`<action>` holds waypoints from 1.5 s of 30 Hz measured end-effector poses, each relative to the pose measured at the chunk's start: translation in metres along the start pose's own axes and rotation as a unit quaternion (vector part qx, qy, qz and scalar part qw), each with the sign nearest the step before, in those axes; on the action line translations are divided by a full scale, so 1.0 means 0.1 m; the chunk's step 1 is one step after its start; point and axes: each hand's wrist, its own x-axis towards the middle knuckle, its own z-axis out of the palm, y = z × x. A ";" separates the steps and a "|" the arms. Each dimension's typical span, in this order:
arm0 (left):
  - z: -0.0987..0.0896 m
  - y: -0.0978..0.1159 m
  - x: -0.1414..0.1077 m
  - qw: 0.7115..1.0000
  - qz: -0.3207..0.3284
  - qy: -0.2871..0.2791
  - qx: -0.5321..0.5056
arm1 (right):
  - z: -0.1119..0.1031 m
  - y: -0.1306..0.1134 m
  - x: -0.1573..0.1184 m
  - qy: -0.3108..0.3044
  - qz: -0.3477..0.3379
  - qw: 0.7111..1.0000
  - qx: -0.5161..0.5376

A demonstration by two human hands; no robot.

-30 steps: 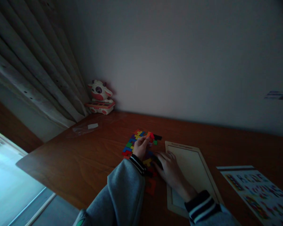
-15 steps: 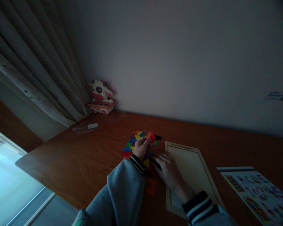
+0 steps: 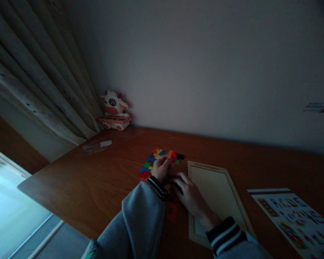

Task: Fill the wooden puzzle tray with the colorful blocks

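Observation:
Several colourful block-shaped puzzle pieces lie fitted close together on the brown table. Over their right side, my left hand pinches a red puzzle piece between thumb and fingers. A black piece lies just beyond it. My right hand is closer to me, fingers curled down over more pieces; a dark shape shows under its fingers, but I cannot tell whether it is a piece or shadow. Beneath the right wrist lies a pale wooden puzzle board with a raised rim. An orange-red piece lies below my hands.
A printed sheet with colourful patterns lies at the right. A cow-shaped toy keyboard stands in the back left corner. A clear plastic wrapper with a white label lies nearer. The table's left edge borders a bright area by the curtain.
My right hand's fingers have shifted slightly and lifted a little over the pieces. My left hand keeps its pinch on the red piece, nearly still. The view has tilted very slightly.

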 end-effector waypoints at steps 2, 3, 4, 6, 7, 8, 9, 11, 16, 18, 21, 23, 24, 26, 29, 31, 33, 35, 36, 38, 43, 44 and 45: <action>0.00 -0.01 0.01 1.000 0.005 -0.001 0.004 | 0.01 0.00 0.00 0.008 0.000 1.000 0.020; 0.00 -0.01 0.01 1.000 0.006 -0.002 0.006 | 0.02 0.00 0.01 0.014 0.002 0.999 0.030; 0.00 -0.01 0.01 1.000 0.008 -0.003 0.008 | 0.01 0.00 0.02 0.020 0.005 0.999 0.040; 0.00 -0.01 0.00 1.000 0.009 -0.008 0.014 | -0.04 -0.01 0.04 0.028 0.015 0.998 0.061; 0.00 -0.01 0.00 1.000 0.010 -0.011 0.019 | -0.08 -0.01 0.05 0.032 0.018 0.997 0.072; 0.01 0.00 -0.01 1.000 0.011 -0.014 0.023 | -0.14 0.00 0.06 0.036 0.019 0.996 0.083; 0.01 0.01 -0.02 0.999 0.013 -0.018 0.029 | -0.21 0.00 0.07 0.041 0.019 0.994 0.095; 0.04 0.04 -0.04 0.999 0.017 -0.026 0.043 | -0.37 0.04 0.07 0.063 0.023 0.991 0.116; 0.10 0.12 -0.18 0.985 0.055 -0.076 0.142 | -0.69 0.26 -0.03 0.127 0.078 0.979 0.141; 0.12 0.14 -0.25 0.962 0.090 -0.111 0.234 | -0.72 0.36 -0.10 0.144 0.103 0.973 0.146; 0.13 0.16 -0.34 0.920 0.141 -0.167 0.326 | -0.69 0.40 -0.19 0.136 0.122 0.971 0.155; 0.13 0.17 -0.38 0.895 0.171 -0.207 0.356 | -0.67 0.36 -0.23 0.115 0.115 0.973 0.163; 0.14 0.17 -0.39 0.882 0.181 -0.229 0.369 | -0.67 0.33 -0.23 0.107 0.106 0.975 0.164; 0.14 0.16 -0.40 0.858 0.197 -0.271 0.390 | -0.68 0.27 -0.24 0.103 0.089 0.978 0.161; 0.14 0.15 -0.41 0.831 0.210 -0.309 0.411 | -0.72 0.23 -0.24 0.107 0.073 0.980 0.153; 0.13 0.14 -0.40 0.823 0.217 -0.312 0.423 | -0.75 0.26 -0.25 0.111 0.079 0.979 0.152; 0.12 0.13 -0.39 0.816 0.223 -0.312 0.432 | -0.78 0.32 -0.27 0.118 0.099 0.976 0.153; 0.11 0.12 -0.38 0.811 0.230 -0.312 0.438 | -0.82 0.40 -0.31 0.132 0.128 0.970 0.160; 0.11 0.11 -0.38 0.808 0.235 -0.314 0.440 | -0.84 0.44 -0.32 0.138 0.144 0.966 0.165; 0.11 0.11 -0.40 0.799 0.244 -0.323 0.446 | -0.89 0.52 -0.36 0.136 0.176 0.959 0.173; 0.14 0.11 -0.47 0.765 0.237 -0.392 0.452 | -1.10 0.73 -0.46 0.088 0.231 0.949 0.195; 0.15 0.11 -0.49 0.760 0.234 -0.401 0.455 | -1.14 0.78 -0.49 0.084 0.236 0.948 0.198; 0.16 0.10 -0.50 0.755 0.232 -0.406 0.460 | -1.18 0.83 -0.52 0.083 0.240 0.947 0.198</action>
